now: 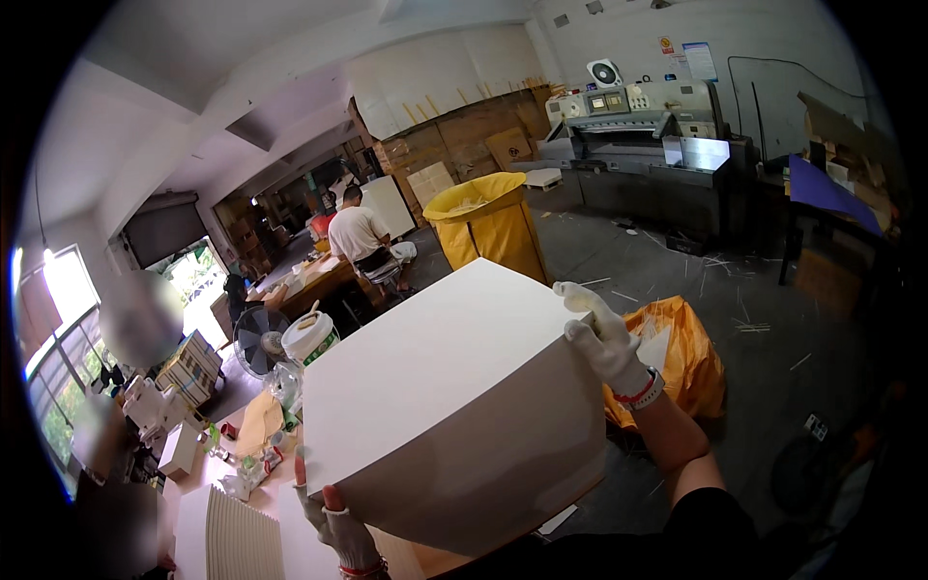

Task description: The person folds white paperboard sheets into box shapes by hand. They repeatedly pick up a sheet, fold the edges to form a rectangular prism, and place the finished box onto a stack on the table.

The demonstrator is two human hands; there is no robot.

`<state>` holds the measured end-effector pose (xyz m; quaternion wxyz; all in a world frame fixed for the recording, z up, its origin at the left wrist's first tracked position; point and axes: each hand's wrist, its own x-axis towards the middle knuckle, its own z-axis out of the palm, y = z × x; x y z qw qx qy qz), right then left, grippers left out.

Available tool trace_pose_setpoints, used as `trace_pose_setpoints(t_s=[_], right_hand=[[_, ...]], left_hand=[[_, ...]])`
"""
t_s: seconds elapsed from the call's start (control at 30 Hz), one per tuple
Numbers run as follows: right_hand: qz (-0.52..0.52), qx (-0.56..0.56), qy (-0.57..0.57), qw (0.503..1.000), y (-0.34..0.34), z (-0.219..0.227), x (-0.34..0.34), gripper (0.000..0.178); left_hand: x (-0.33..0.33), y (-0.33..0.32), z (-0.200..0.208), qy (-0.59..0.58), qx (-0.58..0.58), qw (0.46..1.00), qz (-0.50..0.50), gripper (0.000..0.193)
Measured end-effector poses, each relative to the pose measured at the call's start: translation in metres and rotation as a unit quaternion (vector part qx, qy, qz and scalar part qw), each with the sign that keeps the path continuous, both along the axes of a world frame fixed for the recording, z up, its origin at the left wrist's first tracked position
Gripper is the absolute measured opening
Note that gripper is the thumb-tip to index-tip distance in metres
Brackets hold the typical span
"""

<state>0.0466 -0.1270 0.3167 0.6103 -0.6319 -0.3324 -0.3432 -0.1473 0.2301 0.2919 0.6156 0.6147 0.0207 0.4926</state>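
A thick white stack of paper (435,358), squared into a tilted block, fills the middle of the view. My right hand (607,340), in a white glove with a watch at the wrist, grips its far right corner, thumb and fingers bent around the edge. At the near left corner, my left hand (340,530) holds the stack; its glove leaves some fingertips bare. The stack hides part of the left fingers and the table under it. Left of it, a ridged pile of white sheets (232,536) lies on the table (290,503).
A yellow bin bag (493,227) stands beyond the stack, an orange bag (691,362) right of it. Paper strips litter the floor. A large cutting machine (638,145) stands at the back. A fan (259,340), a white bucket (309,336) and a seated person (358,232) are farther left.
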Motion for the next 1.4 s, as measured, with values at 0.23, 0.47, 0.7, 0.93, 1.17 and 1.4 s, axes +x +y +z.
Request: trace_pose_setpoints(t_s=[0.23,0.47,0.7,0.93,1.17,1.4], right_hand=[[0.007,-0.025,0.030,0.999,-0.003,0.011,-0.013,0.058],[0.003,-0.010,0.003,1.000,-0.033,0.029,-0.010,0.043],[-0.149,-0.200,0.038,0.968,-0.039,0.060,-0.023,0.038],[-0.131,-0.234,-0.078,0.960,-0.022,0.093,-0.016,0.042],[-0.116,-0.200,-0.193,0.954,0.010,0.119,0.002,0.042],[-0.134,-0.131,-0.119,0.975,0.015,0.105,-0.006,0.031]], left_hand=[[-0.010,0.001,0.004,0.029,0.012,0.999,-0.010,0.081],[-0.029,-0.014,0.107,-0.230,0.450,0.840,0.197,0.062],[0.089,-0.130,0.208,0.006,0.772,0.616,-0.154,0.017],[0.124,-0.132,0.162,0.086,0.742,0.635,-0.198,0.011],[0.125,-0.133,0.155,0.065,0.681,0.691,-0.234,0.012],[0.118,-0.135,0.160,0.141,0.616,0.728,-0.266,0.011]])
